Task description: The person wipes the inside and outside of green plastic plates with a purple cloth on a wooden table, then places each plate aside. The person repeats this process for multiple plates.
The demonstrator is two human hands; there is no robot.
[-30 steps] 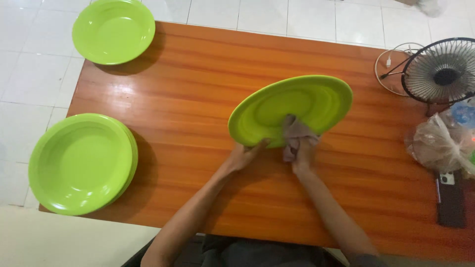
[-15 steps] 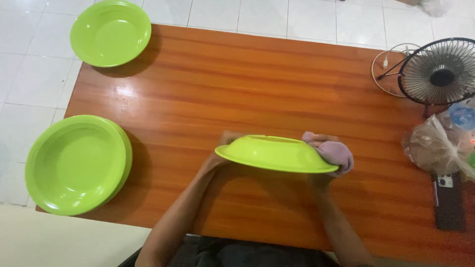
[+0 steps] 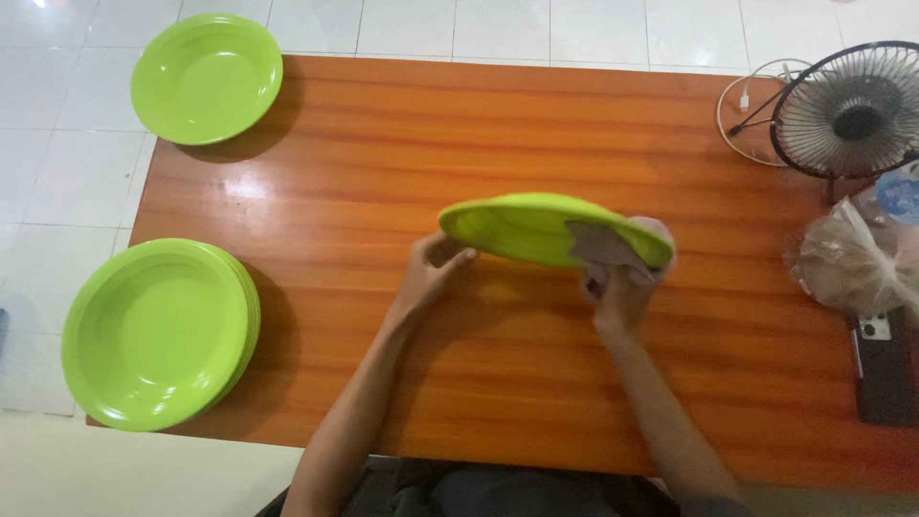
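Above bare mid-table, left hand (image 3: 429,278) fingers pinch the green plate's (image 3: 522,230) rim; right hand (image 3: 620,292) clasps a cloth (image 3: 598,247) there.

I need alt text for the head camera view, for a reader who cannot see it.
Two bare hands hold a green plate tilted above a wooden table: left hand grips its edge, right hand presses a grey cloth on it. More green plates lie left.
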